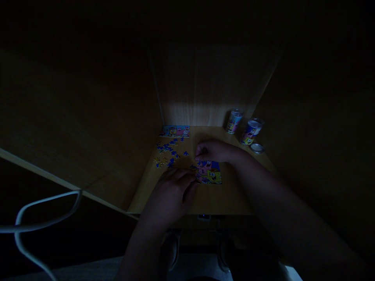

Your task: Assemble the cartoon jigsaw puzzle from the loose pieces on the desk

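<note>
The right hand (208, 150), fingers curled inward, works at the upper edge of a partly assembled blue, pink and yellow cartoon jigsaw (213, 174) on a pale wooden surface (225, 199); the left hand (175, 189) bends at its left edge. In the dim light, one cannot tell whether either pinches a piece. Small loose blue and yellow pieces (173, 153) lie to the left, below a colorful flat picture card (175, 131). Two printed cylindrical cans (233, 121) (250, 132) stand at right, beside a round silvery lid (257, 148).
</note>
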Available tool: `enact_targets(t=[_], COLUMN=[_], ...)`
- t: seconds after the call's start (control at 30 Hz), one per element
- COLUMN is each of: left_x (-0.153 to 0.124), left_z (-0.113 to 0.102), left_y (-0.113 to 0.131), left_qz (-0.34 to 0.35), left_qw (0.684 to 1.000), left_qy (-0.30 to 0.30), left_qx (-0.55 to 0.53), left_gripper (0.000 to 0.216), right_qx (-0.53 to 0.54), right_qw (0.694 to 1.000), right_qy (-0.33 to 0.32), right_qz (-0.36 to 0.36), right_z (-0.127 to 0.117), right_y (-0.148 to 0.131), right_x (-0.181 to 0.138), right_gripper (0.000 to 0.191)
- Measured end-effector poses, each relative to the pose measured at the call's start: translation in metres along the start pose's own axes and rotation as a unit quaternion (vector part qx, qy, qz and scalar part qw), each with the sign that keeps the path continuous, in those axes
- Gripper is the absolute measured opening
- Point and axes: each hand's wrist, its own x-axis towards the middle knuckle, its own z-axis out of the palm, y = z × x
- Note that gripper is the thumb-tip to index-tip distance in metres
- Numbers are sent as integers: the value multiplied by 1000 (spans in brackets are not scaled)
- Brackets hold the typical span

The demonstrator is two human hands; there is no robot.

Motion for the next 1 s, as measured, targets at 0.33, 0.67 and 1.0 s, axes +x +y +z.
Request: enact_targets(t=[0.33,0.67,1.0], left_x=[1,0,1], left_z=[-1,1,-1], left_y=[0,-1,0], left_qz=[0,-2,-1], left_qw=[1000,1000,1000], left_qy=[1,0,-2], left_qx=[2,3,7], left_gripper=[15,14,14], right_qx=[-10,-31,-14], right_qw=[1000,999,999], right_qy=[-2,30,-29], right_qz=[0,-12,-19], right_z=[0,-6,-14], right_y=[7,3,4], right_x=[4,1,-3], right_gripper=[14,16,11])
